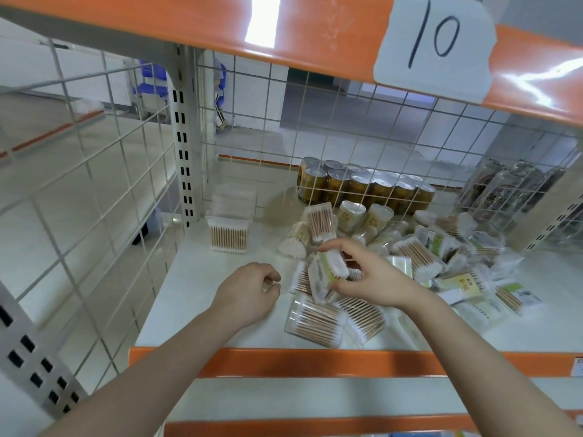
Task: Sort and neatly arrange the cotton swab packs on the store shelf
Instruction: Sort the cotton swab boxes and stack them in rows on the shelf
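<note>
Right hand [372,275] pinches a green-labelled plastic pack of cotton swabs [329,272] above the jumbled pile [426,257], likely singling it out; left hand [249,291] loosely curled, empty, resting on white shelf [195,279]; one clear box of wooden swabs [228,236] stands apart, probably a sorted start.

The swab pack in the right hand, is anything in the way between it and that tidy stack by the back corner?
Nothing visible blocks it. The right hand holds the swab pack above the jumbled pile. The neat stack stands to the left at the back, with bare shelf between. The left hand rests nearer the front, beside that path.
</note>
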`<state>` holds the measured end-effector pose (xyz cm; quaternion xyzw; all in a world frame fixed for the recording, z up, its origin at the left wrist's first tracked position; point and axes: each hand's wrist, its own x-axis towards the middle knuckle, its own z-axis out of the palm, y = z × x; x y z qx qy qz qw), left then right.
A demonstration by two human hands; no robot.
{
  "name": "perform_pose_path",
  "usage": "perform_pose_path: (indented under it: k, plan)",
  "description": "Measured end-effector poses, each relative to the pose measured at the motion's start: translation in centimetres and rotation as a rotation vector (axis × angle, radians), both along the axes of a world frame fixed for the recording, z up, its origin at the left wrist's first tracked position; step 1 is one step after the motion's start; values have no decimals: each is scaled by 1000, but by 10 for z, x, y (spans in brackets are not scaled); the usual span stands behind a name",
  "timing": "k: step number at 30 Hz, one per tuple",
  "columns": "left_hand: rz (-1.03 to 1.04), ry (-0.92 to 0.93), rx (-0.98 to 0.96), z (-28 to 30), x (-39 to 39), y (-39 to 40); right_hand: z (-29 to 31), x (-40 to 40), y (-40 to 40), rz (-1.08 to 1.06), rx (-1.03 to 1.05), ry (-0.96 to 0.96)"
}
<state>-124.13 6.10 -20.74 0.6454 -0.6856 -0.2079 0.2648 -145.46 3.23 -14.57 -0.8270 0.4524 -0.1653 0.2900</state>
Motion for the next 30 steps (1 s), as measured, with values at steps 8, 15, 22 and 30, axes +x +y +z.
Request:
perform_pose_path:
  k: [8,15,22,30]
  plan:
    - [-5,6,0,-3,-3,-1,6,2,1,-46,-57,-6]
    - [8,17,-7,-3,2,0,11,6,2,-73,-88,-141]
    - [-15,52,-25,3,-2,2,17,14,3,-111,-78,-386]
    - [-108,114,-78,3,-7,5,23,29,3,-62,-60,-506]
